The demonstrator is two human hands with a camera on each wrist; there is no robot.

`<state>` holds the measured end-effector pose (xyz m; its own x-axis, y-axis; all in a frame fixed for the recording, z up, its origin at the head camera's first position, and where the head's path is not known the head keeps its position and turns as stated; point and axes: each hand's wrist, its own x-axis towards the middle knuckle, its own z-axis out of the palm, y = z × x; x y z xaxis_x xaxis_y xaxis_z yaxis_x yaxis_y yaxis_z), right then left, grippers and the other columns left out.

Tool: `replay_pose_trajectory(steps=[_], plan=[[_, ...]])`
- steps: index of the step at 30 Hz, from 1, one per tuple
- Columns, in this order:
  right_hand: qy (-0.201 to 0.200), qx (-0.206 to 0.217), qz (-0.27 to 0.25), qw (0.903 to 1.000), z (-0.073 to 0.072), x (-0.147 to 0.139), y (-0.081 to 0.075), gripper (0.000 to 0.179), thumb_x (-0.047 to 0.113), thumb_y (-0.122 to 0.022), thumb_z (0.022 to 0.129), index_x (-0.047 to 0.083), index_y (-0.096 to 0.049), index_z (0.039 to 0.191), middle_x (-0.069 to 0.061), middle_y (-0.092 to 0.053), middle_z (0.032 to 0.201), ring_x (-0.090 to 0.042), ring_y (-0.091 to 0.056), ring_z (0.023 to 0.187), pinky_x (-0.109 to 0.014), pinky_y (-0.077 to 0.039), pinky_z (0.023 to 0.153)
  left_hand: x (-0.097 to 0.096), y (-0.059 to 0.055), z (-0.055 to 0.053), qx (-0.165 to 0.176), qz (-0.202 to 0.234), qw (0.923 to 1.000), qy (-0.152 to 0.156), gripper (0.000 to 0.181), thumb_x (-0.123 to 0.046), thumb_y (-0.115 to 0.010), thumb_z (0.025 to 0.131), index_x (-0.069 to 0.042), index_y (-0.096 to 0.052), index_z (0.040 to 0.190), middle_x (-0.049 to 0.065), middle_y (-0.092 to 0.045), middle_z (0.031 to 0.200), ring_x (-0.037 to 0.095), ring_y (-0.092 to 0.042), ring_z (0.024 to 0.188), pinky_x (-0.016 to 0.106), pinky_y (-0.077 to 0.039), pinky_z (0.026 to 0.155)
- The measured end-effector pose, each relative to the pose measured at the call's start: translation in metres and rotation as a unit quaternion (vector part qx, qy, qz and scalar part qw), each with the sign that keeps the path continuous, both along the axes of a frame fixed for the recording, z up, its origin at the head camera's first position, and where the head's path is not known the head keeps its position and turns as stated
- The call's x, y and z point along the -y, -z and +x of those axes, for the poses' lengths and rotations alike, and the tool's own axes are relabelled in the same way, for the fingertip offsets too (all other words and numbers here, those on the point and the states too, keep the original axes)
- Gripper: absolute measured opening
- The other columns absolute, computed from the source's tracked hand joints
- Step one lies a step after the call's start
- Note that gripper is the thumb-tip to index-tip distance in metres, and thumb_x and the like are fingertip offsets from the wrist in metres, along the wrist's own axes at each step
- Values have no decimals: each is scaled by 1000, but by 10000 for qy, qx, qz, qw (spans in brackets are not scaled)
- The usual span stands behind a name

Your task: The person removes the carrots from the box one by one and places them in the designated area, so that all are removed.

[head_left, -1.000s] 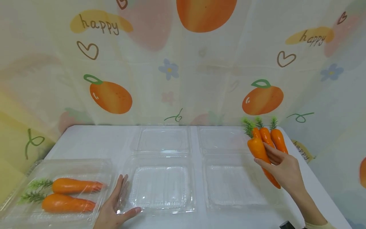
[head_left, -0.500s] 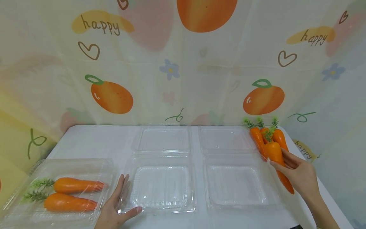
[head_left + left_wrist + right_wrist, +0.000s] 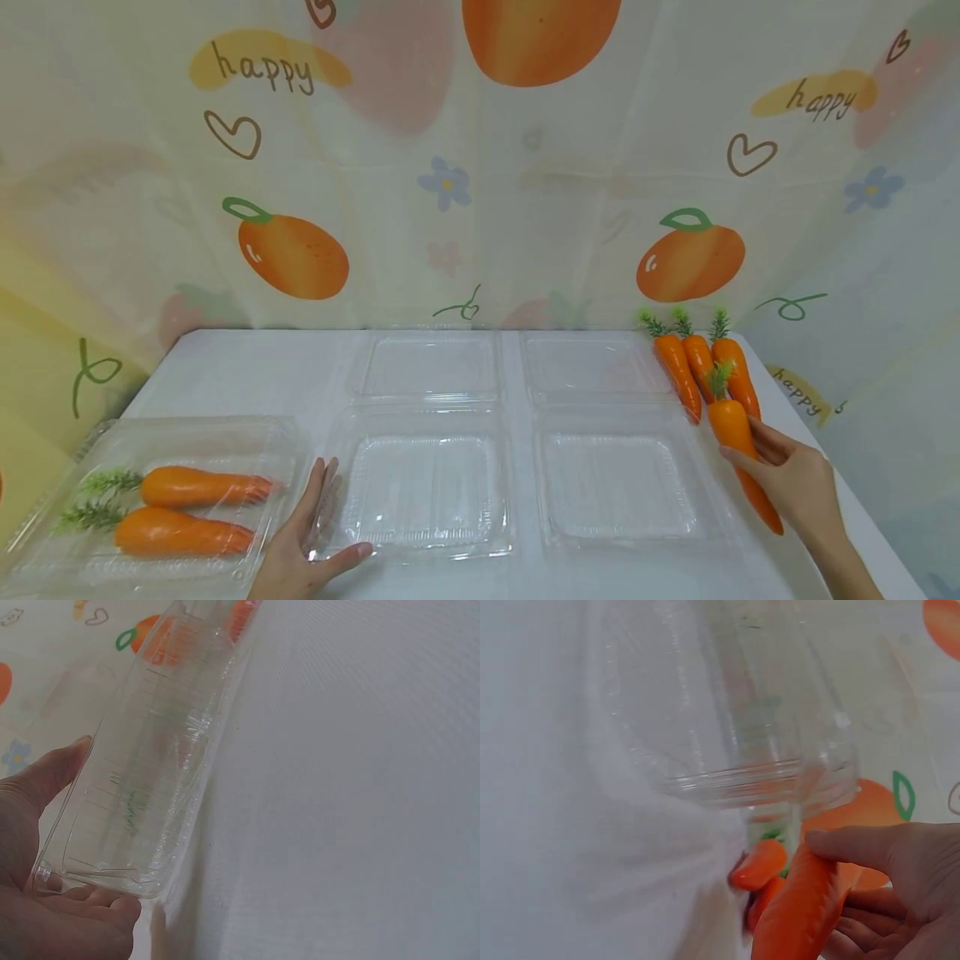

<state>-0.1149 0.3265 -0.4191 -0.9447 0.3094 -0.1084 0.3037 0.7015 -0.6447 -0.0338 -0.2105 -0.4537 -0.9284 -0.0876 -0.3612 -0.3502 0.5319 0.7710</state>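
Observation:
On the right, my right hand (image 3: 798,479) pinches an orange carrot (image 3: 738,437) by its side between thumb and fingers. The carrot's green top points away from me; its tip points toward me. In the right wrist view the same carrot (image 3: 799,907) hangs large under the thumb. Just behind it, several carrots (image 3: 701,367) lie side by side. My left hand (image 3: 296,533) rests against the near-left corner of the middle clear plastic container (image 3: 420,546), fingers extended along its left side and thumb spread at the front. That container stands with its lid folded back.
A second lidded clear container (image 3: 630,533) lies open to the right of the middle one. At the left, a closed clear container (image 3: 217,429) has two carrots (image 3: 183,531) inside. A patterned curtain (image 3: 540,208) hangs behind the white table (image 3: 255,367).
My right hand has moved rightward and toward me with the carrot, away from the carrots behind. My left hand has stayed in place.

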Motion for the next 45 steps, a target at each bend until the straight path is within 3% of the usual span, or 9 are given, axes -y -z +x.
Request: replay_pose_trajectory(steps=[2,5,10,20,24,28,34,38,45], plan=[[58,108,77,9999,1,-1,4,85,43,-74,86,-8,-38,144,-30,-47,135,-47,-46,126,-44,-47,97,0,0,0,-21,61,10000,-5,131,-43,-84,74,-19,15,155,6,1,164,37,-2,148,64,-11,112],[104,177,181,9996,2,-1,12,80,37,-74,87,-8,-39,142,-30,-48,133,-50,-44,126,-58,-40,102,1,0,0,-43,168,9998,-5,130,-40,-85,74,-18,14,156,8,-1,164,38,-2,148,66,-11,112],[-44,211,180,9996,3,0,22,71,22,-74,88,-13,-40,140,-34,-48,133,-50,-48,123,-50,-45,96,2,0,1,-60,254,9997,-12,129,-38,-85,74,-19,12,157,8,-3,164,38,-3,149,67,-10,112],[-146,301,220,9992,4,-1,28,74,26,-76,87,-16,-40,138,-36,-47,134,-50,-50,119,-50,-48,93,2,1,3,-275,232,9993,-36,130,-36,-86,73,-20,11,157,10,-2,164,41,-3,148,68,-11,111],[-285,274,305,9987,5,-3,28,76,29,-76,87,-17,-41,137,-37,-47,134,-50,-52,118,-49,-50,92,0,0,6,-458,289,9983,-199,130,-34,-87,71,-25,11,157,13,-1,164,43,-7,147,68,-13,111],[-391,366,235,9983,4,-4,27,80,35,-73,88,-17,-38,138,-36,-46,135,-50,-49,120,-52,-46,95,-6,-3,10,-899,270,9951,-315,129,-32,-87,72,-26,9,157,13,0,164,46,-14,145,65,-19,110],[-403,562,180,9974,3,-5,16,80,43,-66,92,-13,-36,142,-35,-46,137,-50,-49,120,-45,-53,89,-13,-7,14,-1546,-412,9859,-486,128,-35,-87,72,-23,7,158,15,-3,164,55,-23,138,75,-26,100],[-454,549,167,9973,5,-2,2,83,53,-54,96,-9,-33,146,-33,-41,143,-52,-41,128,-53,-48,95,-14,-11,14,-1892,-631,9790,-411,129,-34,-88,69,-22,4,159,17,-6,163,54,-21,139,78,-25,98],[-703,180,220,9971,10,21,-24,78,52,-45,100,-3,-27,151,-33,-29,150,-56,-30,133,-69,-36,99,-14,-26,17,-1759,-966,9796,-82,131,-40,-86,69,-29,9,157,16,-6,164,55,-23,138,81,-24,94]])
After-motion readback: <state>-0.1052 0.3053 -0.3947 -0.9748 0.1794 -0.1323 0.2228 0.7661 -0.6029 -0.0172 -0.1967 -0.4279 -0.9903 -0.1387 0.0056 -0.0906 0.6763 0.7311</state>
